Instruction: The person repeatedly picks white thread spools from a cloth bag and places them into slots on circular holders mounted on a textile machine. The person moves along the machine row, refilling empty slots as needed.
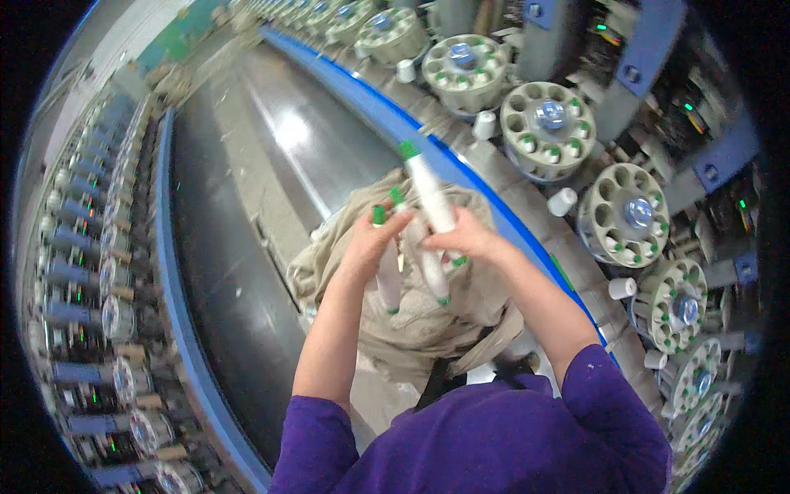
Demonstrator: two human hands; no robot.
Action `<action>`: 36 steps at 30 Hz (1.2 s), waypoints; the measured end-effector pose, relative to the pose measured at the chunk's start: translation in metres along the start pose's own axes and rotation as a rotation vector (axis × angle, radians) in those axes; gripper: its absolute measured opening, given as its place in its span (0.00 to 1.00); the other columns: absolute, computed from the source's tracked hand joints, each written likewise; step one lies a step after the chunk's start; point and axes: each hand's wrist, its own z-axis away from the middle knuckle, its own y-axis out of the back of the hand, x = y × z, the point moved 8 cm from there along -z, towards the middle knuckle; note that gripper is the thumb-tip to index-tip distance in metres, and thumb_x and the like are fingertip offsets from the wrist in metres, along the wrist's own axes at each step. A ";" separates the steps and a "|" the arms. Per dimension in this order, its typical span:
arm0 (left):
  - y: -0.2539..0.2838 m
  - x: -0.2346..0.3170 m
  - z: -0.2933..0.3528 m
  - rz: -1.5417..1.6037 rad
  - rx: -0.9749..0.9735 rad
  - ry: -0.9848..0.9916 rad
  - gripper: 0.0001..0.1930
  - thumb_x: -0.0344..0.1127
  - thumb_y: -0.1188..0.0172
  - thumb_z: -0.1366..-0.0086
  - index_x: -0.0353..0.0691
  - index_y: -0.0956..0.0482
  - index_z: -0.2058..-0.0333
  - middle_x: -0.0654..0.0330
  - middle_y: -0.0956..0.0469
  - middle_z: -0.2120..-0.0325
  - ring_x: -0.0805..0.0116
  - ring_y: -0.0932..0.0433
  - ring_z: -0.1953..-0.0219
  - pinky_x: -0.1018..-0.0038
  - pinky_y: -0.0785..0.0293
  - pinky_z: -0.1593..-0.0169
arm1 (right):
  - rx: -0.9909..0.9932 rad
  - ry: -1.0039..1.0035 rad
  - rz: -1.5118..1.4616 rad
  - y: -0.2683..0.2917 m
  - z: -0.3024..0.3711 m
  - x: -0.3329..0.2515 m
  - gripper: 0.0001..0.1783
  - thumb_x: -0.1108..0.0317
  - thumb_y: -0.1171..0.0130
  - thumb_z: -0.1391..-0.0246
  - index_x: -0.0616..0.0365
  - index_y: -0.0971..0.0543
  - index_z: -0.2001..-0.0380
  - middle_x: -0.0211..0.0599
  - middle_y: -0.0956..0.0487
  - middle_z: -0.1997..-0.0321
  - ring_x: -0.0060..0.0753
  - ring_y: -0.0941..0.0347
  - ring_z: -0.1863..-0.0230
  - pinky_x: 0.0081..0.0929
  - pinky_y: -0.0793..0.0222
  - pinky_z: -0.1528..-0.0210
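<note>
Above a crumpled beige cloth apron or sack (370, 321) at my waist, both hands are closed on slim white yarn bobbins with green ends. My left hand (366, 245) grips a bobbin (388, 284) that hangs nearly upright. Between the hands is another bobbin (428, 267), slanting downward; which hand bears it I cannot tell. My right hand (473, 239) is wrapped round the lower part of a bobbin (428, 188) tilted up and to the left. A green tip (458, 261) shows beneath the right hand, its bobbin mostly hidden.
At right, a winding machine carries several round beige magazines (549, 132) with green-tipped bobbins in their pockets. Small white cones (563, 202) stand beside them along a blue rail (527, 235). A dark shiny panel (230, 272) runs left of me, with another machine row (115, 321) beyond.
</note>
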 end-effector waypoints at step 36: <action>-0.393 0.102 -0.085 0.341 -0.619 -0.369 0.11 0.35 0.47 0.38 0.36 0.26 0.60 0.57 0.37 0.46 0.63 0.31 0.52 0.66 0.35 0.46 | 1.047 -0.007 -0.162 0.375 0.335 -0.001 0.17 0.54 0.51 0.42 0.55 0.26 0.76 0.22 0.31 0.79 0.15 0.39 0.79 0.16 0.42 0.75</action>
